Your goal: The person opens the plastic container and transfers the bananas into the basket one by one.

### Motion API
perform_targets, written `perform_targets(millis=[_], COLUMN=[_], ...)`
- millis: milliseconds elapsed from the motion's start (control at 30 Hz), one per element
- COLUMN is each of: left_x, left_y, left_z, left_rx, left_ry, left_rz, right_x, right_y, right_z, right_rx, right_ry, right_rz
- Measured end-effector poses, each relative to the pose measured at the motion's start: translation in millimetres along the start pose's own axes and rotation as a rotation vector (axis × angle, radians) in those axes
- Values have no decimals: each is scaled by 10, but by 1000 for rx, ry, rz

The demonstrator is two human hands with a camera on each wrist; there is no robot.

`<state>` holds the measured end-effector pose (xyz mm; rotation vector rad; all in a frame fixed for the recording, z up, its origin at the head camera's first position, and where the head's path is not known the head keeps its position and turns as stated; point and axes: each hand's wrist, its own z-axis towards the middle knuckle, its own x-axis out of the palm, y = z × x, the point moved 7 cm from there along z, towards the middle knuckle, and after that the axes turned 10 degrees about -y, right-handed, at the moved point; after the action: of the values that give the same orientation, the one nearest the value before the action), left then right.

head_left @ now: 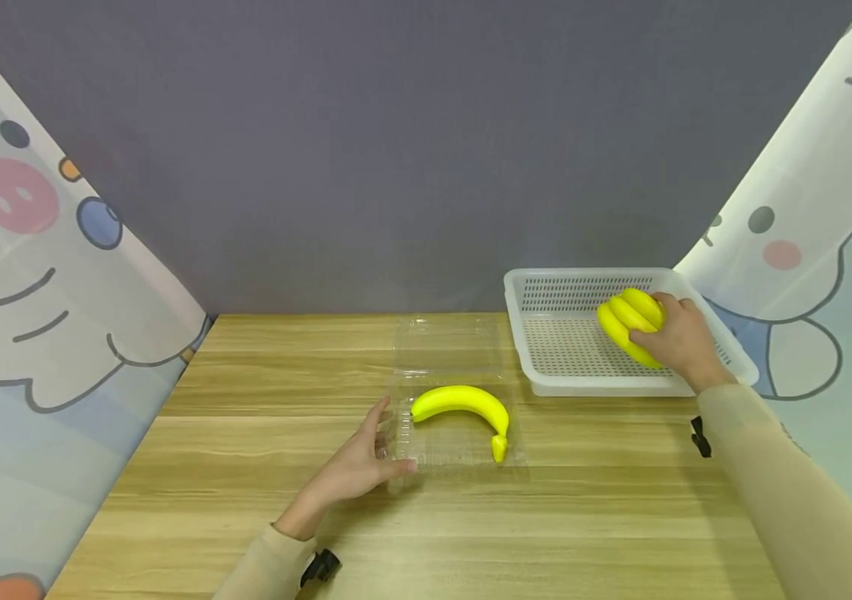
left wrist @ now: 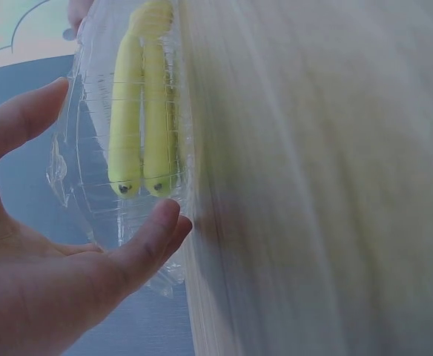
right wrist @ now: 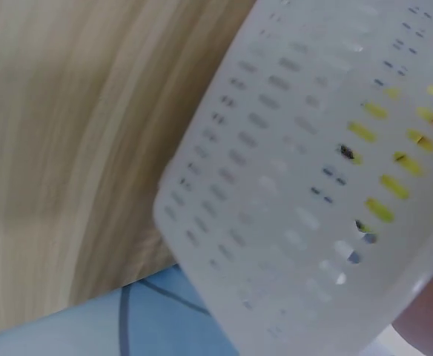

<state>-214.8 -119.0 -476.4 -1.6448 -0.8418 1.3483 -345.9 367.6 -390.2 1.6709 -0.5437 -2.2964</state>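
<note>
One single banana (head_left: pixel 460 399) is counted in one clear plastic clamshell box (head_left: pixel 453 392). One bunch of bananas (head_left: pixel 630 325), with three fruits visible, is counted in one white perforated basket (head_left: pixel 561 287). Two hands are seen, left (head_left: pixel 357 463) and right (head_left: pixel 684 342).

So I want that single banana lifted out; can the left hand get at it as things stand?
Probably yes. The left hand rests at the edge of the clear container, whose lid lies open, and nothing covers the single banana.
</note>
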Motion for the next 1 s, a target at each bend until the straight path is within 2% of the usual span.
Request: perform_targets(millis=[533,833,1000], left_x=[-9,-2,-4], left_y=[2,-4,-5], left_z=[-18,-18,-24], left_rx=[7,14,13], left_ry=[-2,14,17], left_rz=[25,18,15], right_x=[47,125,149], right_y=[-248,-302,-332], right_z=[-27,-21,-29], right_rx=[53,28,42], right_ry=[73,147,178], right_rz=[-39,-140,-164])
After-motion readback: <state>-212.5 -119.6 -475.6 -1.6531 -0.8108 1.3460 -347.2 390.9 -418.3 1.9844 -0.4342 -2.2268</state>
